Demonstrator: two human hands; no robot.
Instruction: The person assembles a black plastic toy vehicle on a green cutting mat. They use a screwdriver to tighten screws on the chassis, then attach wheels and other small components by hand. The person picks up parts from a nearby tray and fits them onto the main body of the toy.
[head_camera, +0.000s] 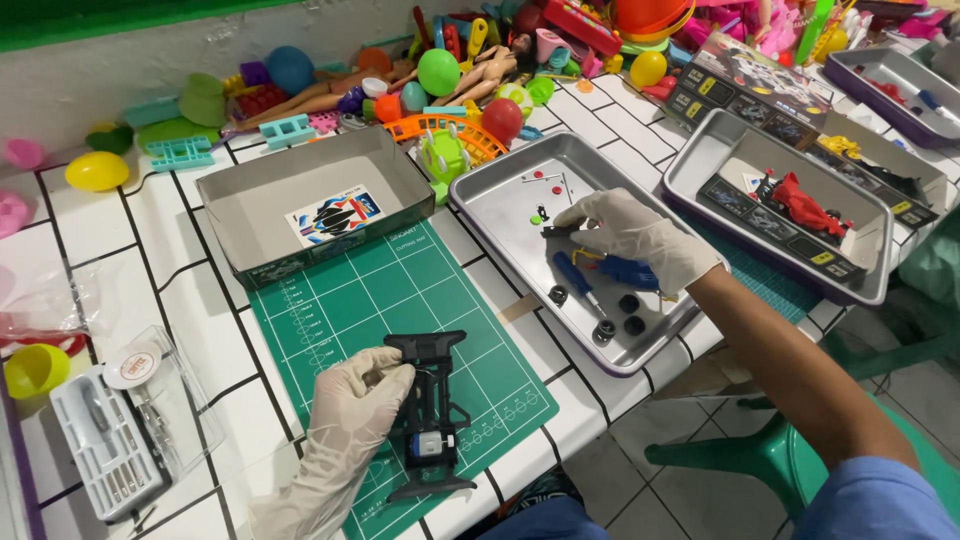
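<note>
We look down on a white tiled counter with dark grout lines, its front edge running diagonally toward the lower right. Behind it we see a pale, mottled wall topped by a bright green strip in the upper left corner. Below the counter edge, the floor is laid with grey-beige tiles. We make out a green plastic stool on that floor, and part of another green seat at the right edge. The light is even and bright, casting only soft shadows across the tiles.
</note>
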